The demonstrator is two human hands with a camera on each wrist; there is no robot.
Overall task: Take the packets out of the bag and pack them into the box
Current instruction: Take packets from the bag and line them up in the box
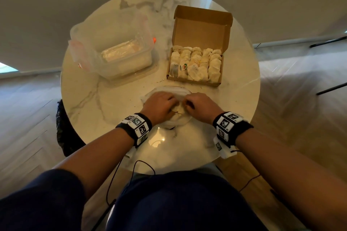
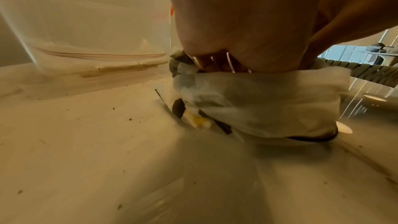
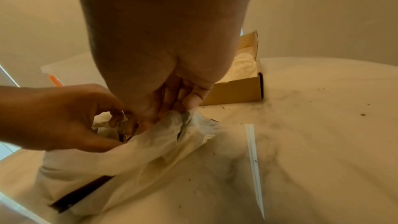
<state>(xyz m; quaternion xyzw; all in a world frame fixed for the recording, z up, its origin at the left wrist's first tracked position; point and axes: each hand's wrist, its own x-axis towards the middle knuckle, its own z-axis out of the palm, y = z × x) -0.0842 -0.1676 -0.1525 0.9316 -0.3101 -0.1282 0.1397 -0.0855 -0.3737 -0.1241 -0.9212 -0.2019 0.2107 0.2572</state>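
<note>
A white translucent bag (image 1: pixel 170 93) (image 2: pixel 264 101) (image 3: pixel 137 152) lies on the round marble table near its front edge. My left hand (image 1: pixel 159 107) (image 3: pixel 64 120) grips the bag's left side, fingers curled into its mouth. My right hand (image 1: pixel 199 105) (image 3: pixel 163 101) pinches the bag's opening from the right. Dark and yellow contents show through the bag in the left wrist view. The open cardboard box (image 1: pixel 197 62) (image 3: pixel 239 89) stands behind the hands to the right, its lid up, with several rows of pale packets (image 1: pixel 195 65) inside.
A clear plastic container (image 1: pixel 112 47) (image 2: pixel 86 28) with an orange clip stands at the back left of the table (image 1: pixel 112 103). Dark crumbs dot the tabletop. A thin white strip (image 3: pixel 254 164) lies right of the bag. Cables hang near my lap.
</note>
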